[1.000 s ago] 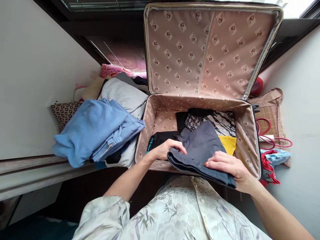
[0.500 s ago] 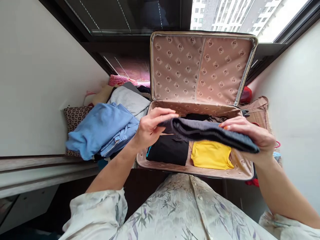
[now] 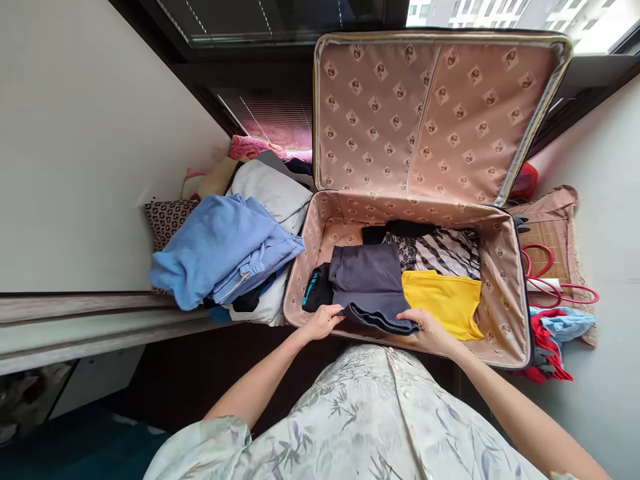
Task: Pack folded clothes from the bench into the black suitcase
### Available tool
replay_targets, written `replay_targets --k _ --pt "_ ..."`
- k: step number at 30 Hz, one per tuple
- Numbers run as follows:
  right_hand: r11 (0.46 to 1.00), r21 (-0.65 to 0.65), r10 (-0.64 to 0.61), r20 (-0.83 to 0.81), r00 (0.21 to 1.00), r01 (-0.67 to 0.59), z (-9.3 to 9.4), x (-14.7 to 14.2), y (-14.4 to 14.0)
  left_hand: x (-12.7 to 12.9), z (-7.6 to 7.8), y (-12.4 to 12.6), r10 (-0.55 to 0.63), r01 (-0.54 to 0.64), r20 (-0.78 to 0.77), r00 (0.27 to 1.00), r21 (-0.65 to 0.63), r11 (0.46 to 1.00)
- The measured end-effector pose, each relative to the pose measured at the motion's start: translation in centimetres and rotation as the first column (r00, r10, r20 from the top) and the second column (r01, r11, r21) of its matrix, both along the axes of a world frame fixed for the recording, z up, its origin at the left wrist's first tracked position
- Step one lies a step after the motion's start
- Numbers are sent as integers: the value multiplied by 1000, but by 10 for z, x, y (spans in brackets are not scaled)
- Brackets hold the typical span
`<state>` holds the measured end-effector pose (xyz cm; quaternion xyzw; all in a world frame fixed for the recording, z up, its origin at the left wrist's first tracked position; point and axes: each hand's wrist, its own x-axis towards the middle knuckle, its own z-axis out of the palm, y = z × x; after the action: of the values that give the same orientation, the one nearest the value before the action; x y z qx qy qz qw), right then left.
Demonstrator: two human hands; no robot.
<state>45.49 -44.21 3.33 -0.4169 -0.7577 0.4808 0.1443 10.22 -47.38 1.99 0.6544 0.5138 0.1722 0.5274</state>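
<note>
Dark grey folded trousers (image 3: 367, 273) lie in the open suitcase (image 3: 505, 267), on top of a black garment (image 3: 320, 288) with blue lettering. My left hand (image 3: 323, 323) pinches the near left corner of the trousers. The near right corner is between the fingers of my right hand (image 3: 424, 327), and the edge between the hands is lifted a little. To the right lies a folded yellow garment (image 3: 443, 300). Behind are a black-and-white patterned garment (image 3: 447, 252) and a black one (image 3: 410, 229).
The raised suitcase lid (image 3: 440, 120) leans toward the window. At the left are piled clothes with a blue garment (image 3: 225, 247) on top and a patterned cushion (image 3: 170, 217). At the right are a red cord (image 3: 545, 267), a pinkish bag (image 3: 555, 220) and red cloth (image 3: 547, 340).
Both hands have come down and toward me, laying the trousers over the black garment at the suitcase's left. The hands are closer together. The view has shifted somewhat.
</note>
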Motion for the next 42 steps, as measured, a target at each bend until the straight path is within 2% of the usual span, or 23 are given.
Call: replay_targets --k 2,5,6,8,10,12,14,16,18,19,21,24,26,28,31,33,35,37,39,42 --pt "999 -53 -11 -26 1000 10 -8 -7 22 -6 -9 9 51 -52 -62 997 -13 999" --pt "995 -54 -89 -59 994 85 -12 -28 79 -14 -15 46 196 -194 -162 967 27 981" --pt "987 -21 -159 -48 986 158 -14 -37 100 -15 -17 62 277 -268 -182 944 70 961" --pt "938 76 -342 20 939 340 -24 -53 134 -15 -22 95 442 -411 -215 871 174 895" --pt "883 181 -461 160 873 433 -39 -66 150 -12 -28 118 514 -451 -306 801 256 855" --pt "889 234 -454 349 820 393 -59 -71 145 -7 -37 124 412 -314 -489 769 274 909" --pt "943 222 -329 524 786 247 -79 -70 121 1 -48 116 168 -53 -653 739 192 980" --pt "980 196 -157 649 745 37 -97 -66 91 9 -63 100 -102 195 -721 685 47 980" --pt "964 209 -40 725 688 -164 -110 -62 66 17 -79 86 -263 324 -744 614 -66 944" --pt "945 227 -14 749 663 -236 -115 -61 57 20 -86 82 -289 346 -757 586 -88 934" --pt "911 266 -8 775 632 -315 -123 -60 50 23 -98 77 -263 353 -788 557 -62 934" --pt "893 310 -41 779 626 -326 -128 -58 56 21 -103 79 -206 365 -796 569 21 931" --pt "890 329 -51 758 650 -314 -126 -56 65 17 -98 84 -195 354 -787 586 32 935" --pt "894 362 -84 712 698 -262 -119 -51 74 10 -87 89 -124 276 -770 626 70 959" --pt "888 455 -209 539 816 -73 -98 -43 93 -1 -62 102 137 28 -681 720 226 974" --pt "869 488 -273 331 903 84 -77 -39 111 -9 -41 114 312 -137 -566 763 331 934" --pt "861 454 -314 124 941 227 -52 -39 130 -17 -17 130 423 -237 -448 787 414 879" --pt "855 381 -377 -5 926 350 -24 -43 148 -25 8 148 498 -294 -344 796 499 815" --pt "825 334 -458 -78 885 457 2 -50 166 -33 27 168 566 -341 -264 781 579 741" --pt "763 337 -533 -156 831 552 20 -67 200 -44 38 203 637 -384 -216 740 642 664"
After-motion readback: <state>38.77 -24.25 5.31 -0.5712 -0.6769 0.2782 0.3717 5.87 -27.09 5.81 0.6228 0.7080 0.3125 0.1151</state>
